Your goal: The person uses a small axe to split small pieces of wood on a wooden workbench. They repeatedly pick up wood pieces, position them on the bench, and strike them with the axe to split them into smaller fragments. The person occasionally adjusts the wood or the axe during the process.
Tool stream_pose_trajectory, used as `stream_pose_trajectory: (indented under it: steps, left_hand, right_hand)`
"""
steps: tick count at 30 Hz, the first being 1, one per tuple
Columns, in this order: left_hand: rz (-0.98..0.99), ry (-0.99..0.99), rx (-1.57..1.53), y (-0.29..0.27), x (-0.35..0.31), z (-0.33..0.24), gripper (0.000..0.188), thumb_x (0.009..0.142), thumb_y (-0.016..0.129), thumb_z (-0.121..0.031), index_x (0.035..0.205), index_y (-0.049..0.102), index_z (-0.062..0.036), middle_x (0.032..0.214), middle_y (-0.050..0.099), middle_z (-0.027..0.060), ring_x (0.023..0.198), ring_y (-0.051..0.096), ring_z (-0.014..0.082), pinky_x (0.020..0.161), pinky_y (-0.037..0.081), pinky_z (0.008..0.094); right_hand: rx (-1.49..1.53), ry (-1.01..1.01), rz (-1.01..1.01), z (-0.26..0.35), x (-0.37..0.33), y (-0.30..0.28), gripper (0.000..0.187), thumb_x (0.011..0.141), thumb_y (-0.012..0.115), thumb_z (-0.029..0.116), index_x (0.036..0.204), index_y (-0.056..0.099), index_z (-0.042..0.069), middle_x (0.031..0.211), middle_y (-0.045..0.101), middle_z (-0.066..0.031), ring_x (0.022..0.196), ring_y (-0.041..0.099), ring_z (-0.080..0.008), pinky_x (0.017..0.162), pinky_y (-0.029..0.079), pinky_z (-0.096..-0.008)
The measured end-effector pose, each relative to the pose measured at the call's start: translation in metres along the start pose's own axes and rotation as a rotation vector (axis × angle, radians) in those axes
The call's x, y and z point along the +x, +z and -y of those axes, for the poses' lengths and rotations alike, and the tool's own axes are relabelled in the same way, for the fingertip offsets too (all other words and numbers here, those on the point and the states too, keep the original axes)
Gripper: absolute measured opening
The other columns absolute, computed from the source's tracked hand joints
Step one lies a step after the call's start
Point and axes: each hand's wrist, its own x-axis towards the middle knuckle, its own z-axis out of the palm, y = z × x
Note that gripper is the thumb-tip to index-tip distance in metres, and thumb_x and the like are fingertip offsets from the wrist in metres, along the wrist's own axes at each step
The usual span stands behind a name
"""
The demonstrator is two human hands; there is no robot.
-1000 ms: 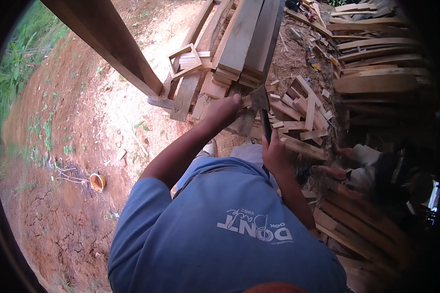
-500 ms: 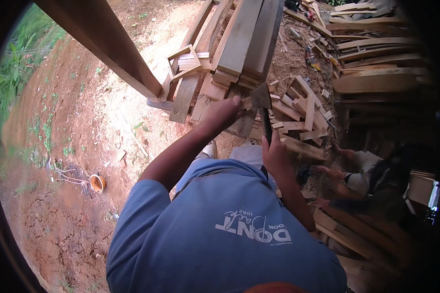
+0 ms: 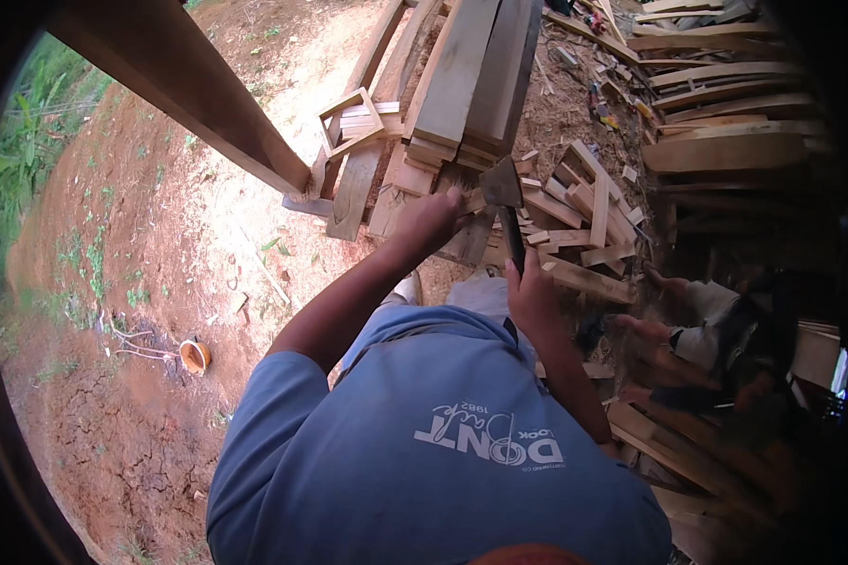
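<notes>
Head view shows the right fingers (image 3: 515, 273) wrapped round a hatchet (image 3: 502, 185), its broad end just beyond them; the left fingers (image 3: 454, 197) hold a small wood piece (image 3: 474, 201) beside it. Offcuts (image 3: 594, 212) lie right of both.

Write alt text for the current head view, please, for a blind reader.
A person's right hand grips a hatchet-like tool, its blade beside a wood piece in the left hand; stacked planks lie ahead, wood scraps to the right.
</notes>
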Motion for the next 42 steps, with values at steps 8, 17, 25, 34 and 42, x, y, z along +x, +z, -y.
stream_pose_trajectory:
  steps: [8,17,25,34,42]
  left_hand:
    - [0.006,-0.031,-0.005,-0.011,-0.002,-0.005,0.036,0.097,0.072,-0.035,0.105,0.058,-0.0029,0.082,0.073,0.0219,0.079,0.072,0.0444,0.067,0.056,0.0552]
    - [0.044,0.003,0.001,-0.01,0.0,-0.002,0.044,0.099,0.068,-0.044,0.112,0.056,-0.0042,0.081,0.072,0.0214,0.08,0.072,0.0456,0.069,0.056,0.0568]
    - [0.187,0.024,0.109,-0.056,0.008,-0.016,0.047,0.095,0.072,-0.039,0.119,0.052,-0.0042,0.083,0.072,0.0216,0.083,0.073,0.0435,0.07,0.055,0.0575]
    - [0.536,0.127,0.526,-0.067,0.065,-0.034,0.03,0.075,0.085,-0.026,0.101,0.079,-0.0112,0.092,0.078,0.0134,0.089,0.078,0.0323,0.075,0.062,0.047]
    - [0.642,0.132,0.555,0.0,0.101,-0.062,0.041,0.076,0.088,-0.028,0.11,0.079,-0.0074,0.107,0.078,0.0171,0.102,0.076,0.0326,0.085,0.062,0.0456]
  right_hand:
    - [0.097,-0.212,-0.309,0.044,-0.014,-0.036,0.033,0.107,0.059,0.018,0.131,0.053,-0.003,0.089,0.07,-0.0279,0.086,0.073,-0.049,0.067,0.056,-0.0535]
    - [0.107,-0.057,-0.166,-0.027,-0.026,0.019,0.029,0.104,0.063,0.02,0.122,0.058,-0.003,0.09,0.069,-0.0296,0.089,0.071,-0.0509,0.072,0.055,-0.0547]
    - [0.216,0.069,-0.139,-0.027,-0.031,0.007,0.027,0.104,0.063,0.021,0.114,0.06,-0.004,0.086,0.069,-0.0291,0.087,0.071,-0.049,0.07,0.053,-0.0528]
    - [0.303,0.156,-0.073,-0.051,-0.031,0.026,0.032,0.104,0.062,0.025,0.116,0.06,-0.005,0.087,0.071,-0.0297,0.089,0.072,-0.0485,0.075,0.054,-0.053]
    - [0.364,0.208,0.018,-0.082,-0.033,0.076,0.03,0.1,0.061,0.02,0.115,0.056,-0.005,0.085,0.07,-0.0333,0.087,0.07,-0.0522,0.075,0.054,-0.0602]
